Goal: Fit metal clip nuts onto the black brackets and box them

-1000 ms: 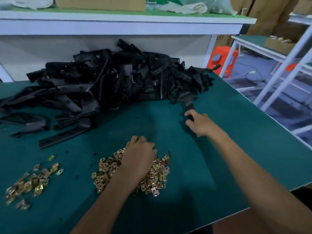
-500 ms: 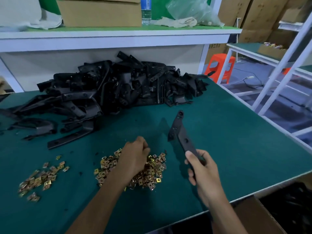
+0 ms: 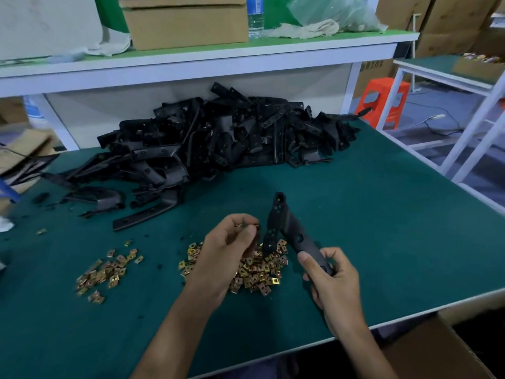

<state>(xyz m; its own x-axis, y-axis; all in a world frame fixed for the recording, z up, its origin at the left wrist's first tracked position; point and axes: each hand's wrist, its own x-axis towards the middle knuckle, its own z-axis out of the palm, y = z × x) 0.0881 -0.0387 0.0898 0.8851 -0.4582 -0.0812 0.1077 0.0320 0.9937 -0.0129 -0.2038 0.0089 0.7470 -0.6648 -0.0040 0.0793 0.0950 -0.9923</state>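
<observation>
You're in a small assembly workshop, the factory-floor kind. Your bench (image 3: 382, 242) has a green mat on top, with a big heap of brackets (image 3: 218, 138) dumped along the back and two loose piles of clip nuts (image 3: 259, 274) nearer you, so it's bulk parts everywhere. The shelf (image 3: 218, 58) above carries a box (image 3: 185, 23), a bottle (image 3: 255, 17) and some rags (image 3: 303, 28). Off to your right, cartons (image 3: 451, 20) are stacked high. There's also a second bench (image 3: 426, 64) with the same green top and white frame, and an orange stool (image 3: 382, 102) beside it on the bare floor. Another carton (image 3: 437, 351) sits just under your bench edge.
</observation>
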